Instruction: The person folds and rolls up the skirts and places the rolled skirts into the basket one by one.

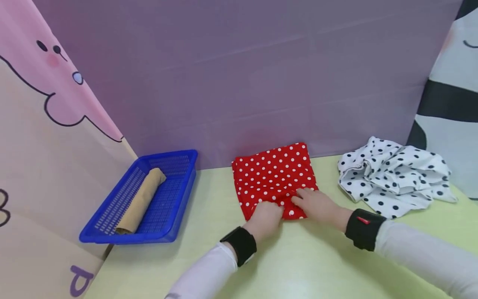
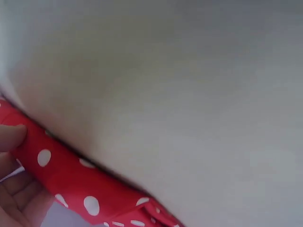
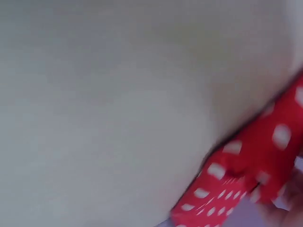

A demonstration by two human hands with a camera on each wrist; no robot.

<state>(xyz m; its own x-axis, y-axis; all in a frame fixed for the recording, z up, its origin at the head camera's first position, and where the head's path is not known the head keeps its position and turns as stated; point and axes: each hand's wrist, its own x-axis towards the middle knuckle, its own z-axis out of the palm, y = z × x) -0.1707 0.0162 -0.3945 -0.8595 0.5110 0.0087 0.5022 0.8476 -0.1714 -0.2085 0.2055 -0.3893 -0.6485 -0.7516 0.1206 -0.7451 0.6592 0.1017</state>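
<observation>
A red cloth with white dots [image 1: 274,172] lies folded into a rough square in front of the purple backdrop. At its near edge my left hand [image 1: 266,218] grips the fabric with curled fingers; in the left wrist view the thumb [image 2: 12,137] presses on the folded edge, other fingers beside it. My right hand [image 1: 317,204] holds the same near edge further right, where the cloth bunches between the hands. The right wrist view shows the red cloth [image 3: 255,151] puckered at the fingers [image 3: 279,215], which are partly out of frame.
A crumpled white cloth with black dots [image 1: 396,178] lies at the right. On the left stands a blue plastic basket [image 1: 183,195] with a rolled tan cloth [image 1: 142,201] in it. A purple backdrop [image 1: 239,83] rises behind the pale yellow-green table [image 1: 209,232].
</observation>
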